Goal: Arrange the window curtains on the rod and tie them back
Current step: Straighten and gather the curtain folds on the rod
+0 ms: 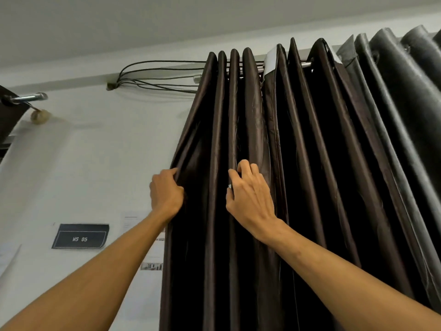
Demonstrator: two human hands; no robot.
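Count: 2 hands, 2 curtains, 1 rod carrying both, plus 1 more rod stub far left

Brown curtain (260, 130) hangs from the rod (306, 64) centre frame, bunched up. At the top I count 4 tight folds at the left end, then approx 3 looser ones to the right of a white tag (271, 59) that sits on the top hem. Grey curtain (405, 96) is on the same rod just right of the brown one, edges touching, runs out of frame. Rod mostly hidden by cloth, only short bare bits show, and its end cap (197, 78) pokes out left of the brown folds

My left hand (165, 193): arm reaching up from bottom left, fingers curled round the brown curtain's outer left edge, gripping it, knuckles to camera. My right hand (249, 197): arm up from bottom right, back of hand to camera, fingers bent and hooked into a fold in the middle, thumb on its left side, pinching the cloth. Hands at approx same height, 2 folds between them. Small shiny bit by the right thumb, can't tell what

Around: black cables (155, 72) run along the wall top into the curtain's left side. Second rod (28, 97) w/ dark cloth far left, round wall fitting (40, 115) under it. Dark label (80, 236) reading "WS 05" on the wall lower left, papers (152, 254) partly behind my left forearm and the curtain edge
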